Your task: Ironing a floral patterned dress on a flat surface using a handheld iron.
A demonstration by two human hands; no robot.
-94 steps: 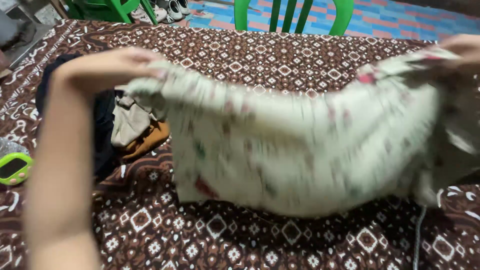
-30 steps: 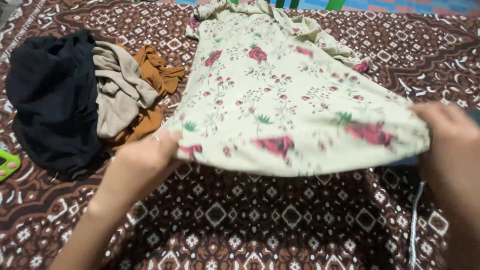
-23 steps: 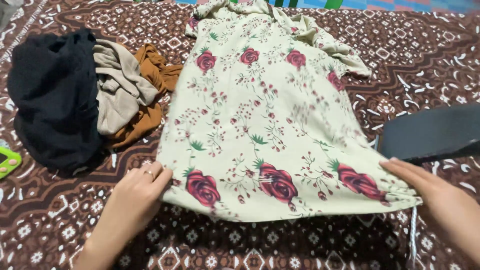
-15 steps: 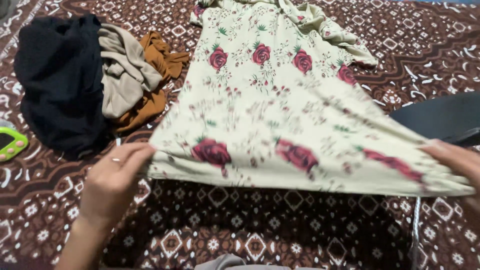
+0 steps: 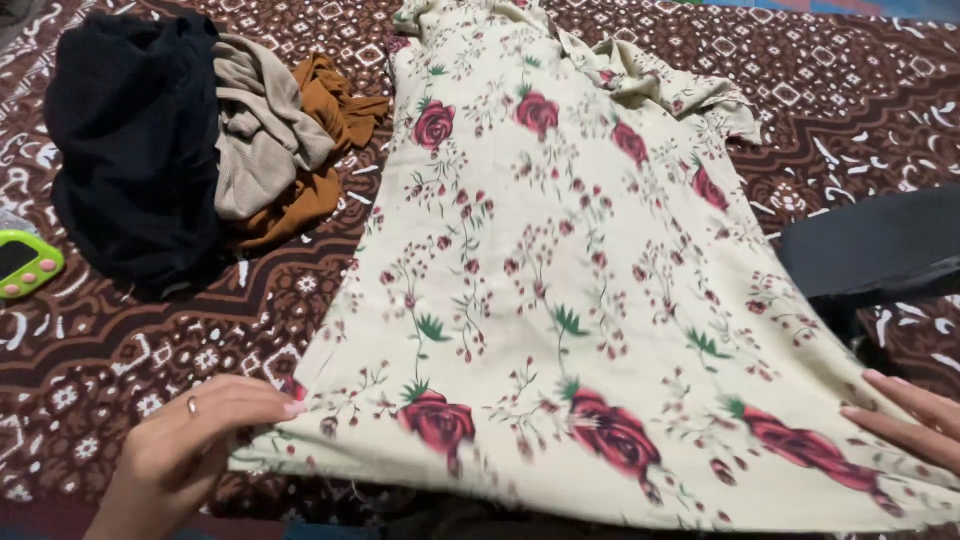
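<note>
Where it lies spread flat on the brown patterned batik cloth [image 5: 820, 90], the cream rose-print dress [image 5: 560, 290] is pinned at its hem: the left hand [image 5: 200, 430] pinches the near-left corner, the right hand [image 5: 910, 420] rests open-fingered on the right edge, seemingly keeping the fabric taut. Left lie black [image 5: 130, 150], beige [image 5: 260, 120] and rust garments [image 5: 320, 150], plus a green gadget [image 5: 25, 265].

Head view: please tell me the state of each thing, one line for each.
Floral dress: spread flat on the patterned cloth.
Left hand: pinching the dress's lower left corner.
Right hand: fingers flat on the lower right corner.
Black, beige and brown clothes: crumpled in a pile.
Green gadget: lying at the left edge.
</note>
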